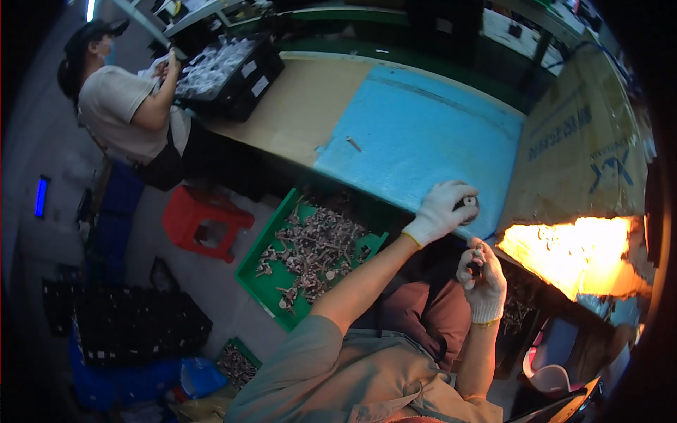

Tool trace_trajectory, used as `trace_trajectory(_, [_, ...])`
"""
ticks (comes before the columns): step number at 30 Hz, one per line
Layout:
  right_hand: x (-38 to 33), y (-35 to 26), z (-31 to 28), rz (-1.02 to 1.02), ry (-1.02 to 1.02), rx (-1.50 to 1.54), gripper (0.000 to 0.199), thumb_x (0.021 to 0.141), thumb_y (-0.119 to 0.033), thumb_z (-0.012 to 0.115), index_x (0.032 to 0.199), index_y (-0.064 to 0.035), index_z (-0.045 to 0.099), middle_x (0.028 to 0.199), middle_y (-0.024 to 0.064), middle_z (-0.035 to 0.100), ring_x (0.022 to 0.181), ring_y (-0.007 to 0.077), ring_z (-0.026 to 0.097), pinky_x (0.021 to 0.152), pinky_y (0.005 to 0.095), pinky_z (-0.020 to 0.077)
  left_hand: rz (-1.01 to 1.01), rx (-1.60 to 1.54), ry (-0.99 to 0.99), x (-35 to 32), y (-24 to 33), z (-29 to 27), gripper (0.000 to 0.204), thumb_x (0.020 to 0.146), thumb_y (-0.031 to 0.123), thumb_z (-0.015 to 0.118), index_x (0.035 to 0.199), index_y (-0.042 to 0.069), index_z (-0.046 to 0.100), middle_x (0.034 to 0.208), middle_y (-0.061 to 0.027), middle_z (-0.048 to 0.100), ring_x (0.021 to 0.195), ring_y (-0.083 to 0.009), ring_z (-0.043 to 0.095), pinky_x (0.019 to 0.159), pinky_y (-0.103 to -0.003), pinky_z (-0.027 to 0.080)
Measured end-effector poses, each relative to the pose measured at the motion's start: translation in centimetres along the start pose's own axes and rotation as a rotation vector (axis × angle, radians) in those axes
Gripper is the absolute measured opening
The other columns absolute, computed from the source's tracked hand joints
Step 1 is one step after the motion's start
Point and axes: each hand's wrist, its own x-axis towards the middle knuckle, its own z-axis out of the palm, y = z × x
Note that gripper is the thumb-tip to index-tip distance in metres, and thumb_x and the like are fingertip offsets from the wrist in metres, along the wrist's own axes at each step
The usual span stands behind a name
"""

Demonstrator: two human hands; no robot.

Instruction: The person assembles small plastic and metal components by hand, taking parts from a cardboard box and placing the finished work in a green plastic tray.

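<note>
From above, the gloved left hand (443, 209) curls shut around a small dark round part (468, 203) at the near edge of the blue mat (416, 134) on the desk (303, 106). Its axis is too small to tell. The right hand (482, 278) pinches another dark piece (476, 266) just below.

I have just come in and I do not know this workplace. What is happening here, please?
A seated person in white gloves works at a bench with a blue mat. The left hand presses a small dark part at the mat's near edge; the right hand holds another small piece above the lap. A green tray of small metal parts sits on the floor at the left. Another person works at a black tray further along.
</note>
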Motion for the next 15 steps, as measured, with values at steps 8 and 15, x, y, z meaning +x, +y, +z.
trace_trajectory(8, [0.5, -0.4, 6.1, -0.141, -0.165, 0.018, 0.046, 0.09, -0.026, 0.075, 0.127, -0.0065, 0.057, 0.116, 0.0231, 0.061, 0.061, 0.0204, 0.055, 0.047, 0.028, 0.0409, -0.018, -0.021, 0.0, 0.1, -0.2, -0.1, 0.041, 0.084, 0.034, 0.073, 0.117, 0.01, 0.072, 0.118, -0.0138, 0.069, 0.114, -0.0348, 0.062, 0.102, -0.045, 0.045])
trace_trajectory(15, [1.3, -1.5, 8.5, -0.057, -0.03, 0.109, 0.045, 0.104, -0.052, 0.052, 0.112, -0.0084, 0.058, 0.114, 0.0143, 0.067, 0.063, 0.0153, 0.041, 0.046, 0.0264, 0.0331, 0.01, -0.043, -0.009, 0.2, -0.2, -0.5, 0.04, 0.083, 0.034, 0.073, 0.115, 0.009, 0.072, 0.114, -0.0138, 0.069, 0.113, -0.0347, 0.063, 0.101, -0.045, 0.046])
